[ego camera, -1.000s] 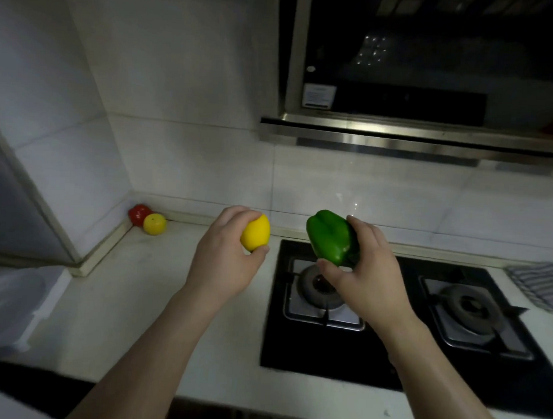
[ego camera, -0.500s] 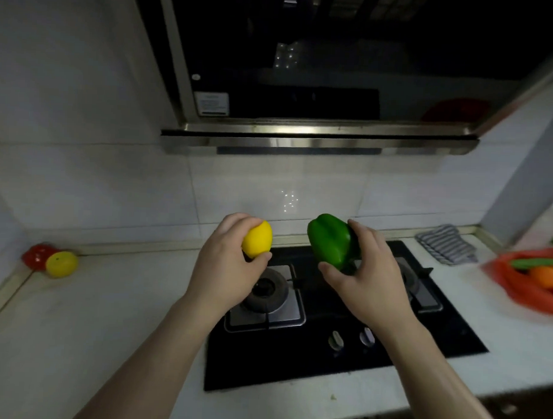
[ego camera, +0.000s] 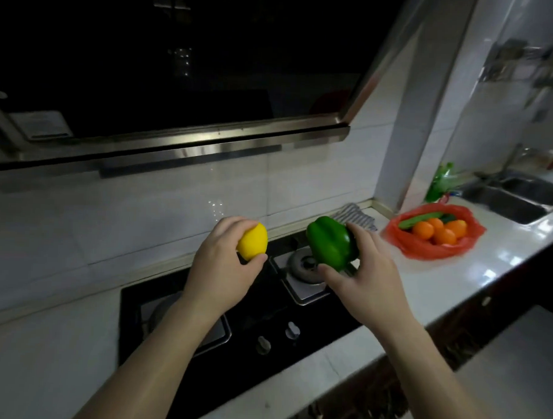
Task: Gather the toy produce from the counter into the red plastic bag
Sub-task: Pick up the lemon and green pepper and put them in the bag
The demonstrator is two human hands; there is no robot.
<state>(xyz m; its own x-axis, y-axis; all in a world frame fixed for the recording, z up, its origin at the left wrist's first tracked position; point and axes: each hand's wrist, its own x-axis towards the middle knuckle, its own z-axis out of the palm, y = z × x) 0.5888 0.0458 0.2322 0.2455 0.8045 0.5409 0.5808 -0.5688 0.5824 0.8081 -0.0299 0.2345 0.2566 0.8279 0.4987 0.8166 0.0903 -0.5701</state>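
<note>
In the head view, the left hand is raised over the black hob. Its fingers are curled round a yellow toy lemon, with the thumb under it. Just to the right, the right hand grips a green toy pepper, with its fingers behind the pepper and the thumb at the lower front. The two toys are near each other without touching, both held clear above the hob. Below the right fingers lies a round burner. Nearer the person than both sets of fingers, two knobs sit by the hob's front edge.

The red plastic bag lies on the white bench to the right of the right fingers and well apart from them, its mouth open upward. Inside it are several oranges and a green cucumber. Bare bench lies between the right fingers and the bag, and a striped cloth lies just beyond the fingers, against the wall tiles. The bench's front edge runs close on the near side of the bag, and a white wall corner stands just behind it. Farther right, a steel sink is sunk into the bench. By the wall beyond the bag stands a green object, too blurred to name.

Above the fingers the range hood juts out, its steel lip well over both hands. A pale sticker at its left bears writing too blurred to read.
</note>
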